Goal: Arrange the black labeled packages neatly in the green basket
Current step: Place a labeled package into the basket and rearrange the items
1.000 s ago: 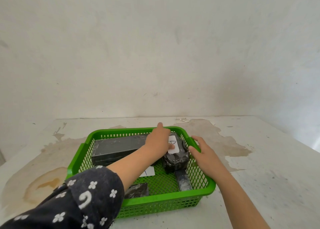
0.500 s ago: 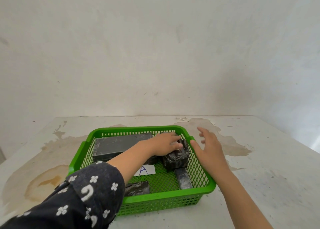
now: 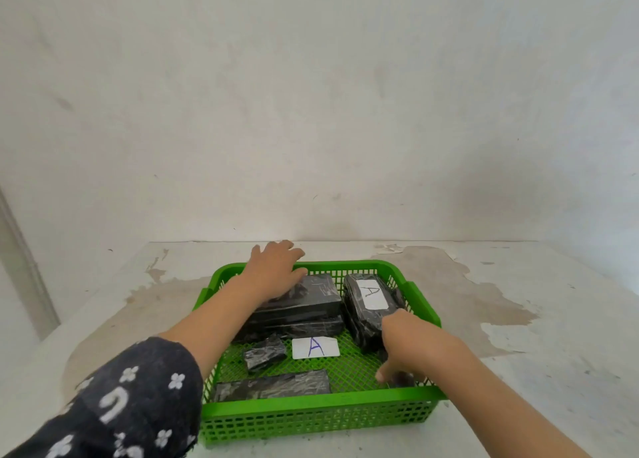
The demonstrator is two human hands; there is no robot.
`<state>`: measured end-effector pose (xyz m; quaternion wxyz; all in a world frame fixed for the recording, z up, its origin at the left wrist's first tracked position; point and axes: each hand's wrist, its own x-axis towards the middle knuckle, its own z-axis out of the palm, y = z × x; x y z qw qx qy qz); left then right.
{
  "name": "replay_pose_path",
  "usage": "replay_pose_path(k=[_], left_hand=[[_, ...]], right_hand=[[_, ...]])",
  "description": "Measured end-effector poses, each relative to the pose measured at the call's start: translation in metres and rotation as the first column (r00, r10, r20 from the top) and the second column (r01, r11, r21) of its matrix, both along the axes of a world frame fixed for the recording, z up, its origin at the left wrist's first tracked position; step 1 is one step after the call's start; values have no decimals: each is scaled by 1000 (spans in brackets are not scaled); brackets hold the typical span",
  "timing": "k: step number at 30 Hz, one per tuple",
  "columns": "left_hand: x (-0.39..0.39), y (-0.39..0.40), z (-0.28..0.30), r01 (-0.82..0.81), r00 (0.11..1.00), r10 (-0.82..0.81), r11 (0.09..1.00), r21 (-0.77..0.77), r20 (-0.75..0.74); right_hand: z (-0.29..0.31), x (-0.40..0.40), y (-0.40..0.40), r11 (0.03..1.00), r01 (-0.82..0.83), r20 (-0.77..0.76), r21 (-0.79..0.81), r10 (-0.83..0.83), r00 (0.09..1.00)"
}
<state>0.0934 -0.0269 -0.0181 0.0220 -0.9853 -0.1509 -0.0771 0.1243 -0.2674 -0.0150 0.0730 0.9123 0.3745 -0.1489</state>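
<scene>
The green basket stands on the table in front of me. My left hand lies flat on the large black box at the back left, fingers reaching over the far rim. A wrapped black package with a white "A" label lies along the right wall. My right hand reaches down into the front right corner, fingers curled on a narrow black package that is mostly hidden. A small black package, a flat long one and a loose "A" label lie on the basket floor.
The basket sits on a stained white table against a plain white wall. My patterned dark sleeve covers the basket's front left corner.
My left hand left the wrapped package and went to the large box at the back left. My right hand came from the right rim down into the basket. The wrapped package now shows its label.
</scene>
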Motion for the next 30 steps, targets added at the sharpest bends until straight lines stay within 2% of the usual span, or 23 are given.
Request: replay_pose_path(k=[2, 6, 10, 12, 13, 14, 16, 18, 20, 23, 25, 26, 28, 30], left_hand=[[0, 9, -12, -64, 997, 65, 998, -22, 49], [1, 25, -24, -103, 981, 133, 973, -207, 139], [4, 25, -28, -95, 960, 148, 971, -221, 238], [4, 16, -26, 43, 941, 21, 983, -178, 339], [3, 8, -24, 169, 928, -113, 977, -128, 356], [3, -1, -23, 311, 904, -278, 949, -55, 324], [6, -21, -25, 541, 826, -543, 839, 58, 148], [10, -34, -31, 638, 770, -638, 769, 31, 4], [13, -36, -35, 641, 766, -642, 767, -34, -41], [14, -32, -42, 620, 783, -620, 784, -23, -49], [15, -34, -47, 605, 795, -602, 796, 25, -81], [15, -36, -49, 600, 799, -594, 799, 46, -96], [15, -38, -52, 584, 810, -575, 810, 63, -114], [12, -38, -50, 560, 826, -552, 826, 57, -113]], right_hand=[[-5, 1, 2, 999, 22, 22, 31, -22, 1000], [-8, 3, -2, 993, 80, -5, 85, -80, 997], [-5, 11, -5, 986, 108, -108, 123, -95, 990], [-1, 16, -7, 986, 103, -184, 131, -78, 980], [1, 18, -8, 985, 95, -218, 144, -62, 974], [2, 19, -10, 984, 78, -241, 158, -38, 970], [2, 20, -14, 982, 22, -269, 187, 30, 963], [3, 20, -21, 971, -16, -324, 237, 95, 941], [7, 20, -30, 949, -50, -341, 310, 160, 926], [14, 26, -41, 831, 4, -339, 556, 223, 914], [15, 30, -44, 669, 155, -425, 727, 260, 867], [13, 31, -45, 574, 271, -504, 772, 293, 813], [11, 33, -47, 422, 471, -621, 775, 369, 691], [10, 35, -48, 336, 575, -665, 746, 435, 607]])
